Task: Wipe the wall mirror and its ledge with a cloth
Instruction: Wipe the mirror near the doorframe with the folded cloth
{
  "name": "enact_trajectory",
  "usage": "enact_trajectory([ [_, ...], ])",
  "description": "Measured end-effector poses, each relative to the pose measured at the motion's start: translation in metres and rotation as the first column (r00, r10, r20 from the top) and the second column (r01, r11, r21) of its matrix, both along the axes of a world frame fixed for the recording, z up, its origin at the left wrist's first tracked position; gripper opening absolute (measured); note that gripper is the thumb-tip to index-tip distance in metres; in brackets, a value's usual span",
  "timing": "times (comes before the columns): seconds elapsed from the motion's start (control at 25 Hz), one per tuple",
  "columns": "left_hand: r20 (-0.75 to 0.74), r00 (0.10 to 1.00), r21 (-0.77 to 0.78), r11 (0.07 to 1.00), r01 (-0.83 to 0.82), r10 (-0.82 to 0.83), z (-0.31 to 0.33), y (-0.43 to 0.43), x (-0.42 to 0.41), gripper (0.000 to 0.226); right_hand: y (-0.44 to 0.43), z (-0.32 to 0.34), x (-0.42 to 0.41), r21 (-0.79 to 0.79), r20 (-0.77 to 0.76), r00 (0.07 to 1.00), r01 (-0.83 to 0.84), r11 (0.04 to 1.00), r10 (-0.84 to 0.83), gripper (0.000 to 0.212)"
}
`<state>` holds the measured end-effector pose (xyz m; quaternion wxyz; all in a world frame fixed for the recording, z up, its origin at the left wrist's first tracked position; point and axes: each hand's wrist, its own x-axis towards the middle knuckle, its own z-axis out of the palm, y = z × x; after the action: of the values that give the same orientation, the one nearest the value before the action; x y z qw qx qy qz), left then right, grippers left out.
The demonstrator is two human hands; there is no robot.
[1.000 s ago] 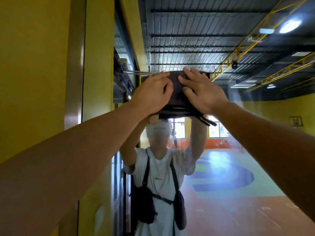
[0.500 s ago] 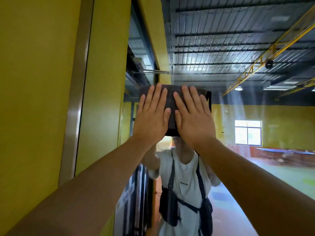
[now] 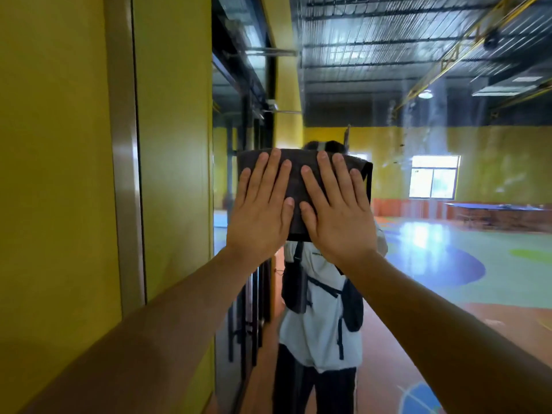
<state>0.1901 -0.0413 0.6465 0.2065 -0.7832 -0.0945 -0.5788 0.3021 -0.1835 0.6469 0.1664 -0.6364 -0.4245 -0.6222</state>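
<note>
Partly hidden: the dark cloth [image 3: 296, 180] shows only between and around the fingers; its lower part lies under both palms.
Cut off: both forearms leave the bottom edge, and the mirror [image 3: 448, 279] runs past the right edge.
Hard to make out: pale streaks [image 3: 418, 124] high on the glass, blurred.
Wall [image 3: 59, 174]: yellow, far left, with a metal strip [image 3: 124, 174] running up it.
Cloth: spread flat on the glass near the mirror's left side, covering the face of the person's reflection [image 3: 319, 318].
Left hand [image 3: 260, 216]: pressed flat on the cloth's left half, fingers straight, spread, pointing up, gripping nothing.
Right hand [image 3: 337, 222]: the same on the right half, thumb just beside the left thumb.
Arms: both stretched forward and upward.
</note>
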Motion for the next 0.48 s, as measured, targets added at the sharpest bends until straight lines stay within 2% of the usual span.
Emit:
enact_trajectory([
  [0.36, -0.074, 0.995, 0.062, 0.996, 0.07, -0.065, -0.174, 0.012, -0.01, 0.064, -0.004, -0.168, -0.007, -0.094, -0.007, 1.0, -0.024, 0.995, 0.024, 0.066],
  [0.48, -0.081, 0.992, 0.034, 0.995, 0.098, -0.095, -0.225, 0.012, -0.013, 0.066, -0.004, -0.218, -0.011, -0.134, -0.047, 0.999, -0.032, 0.99, 0.026, 0.066],
])
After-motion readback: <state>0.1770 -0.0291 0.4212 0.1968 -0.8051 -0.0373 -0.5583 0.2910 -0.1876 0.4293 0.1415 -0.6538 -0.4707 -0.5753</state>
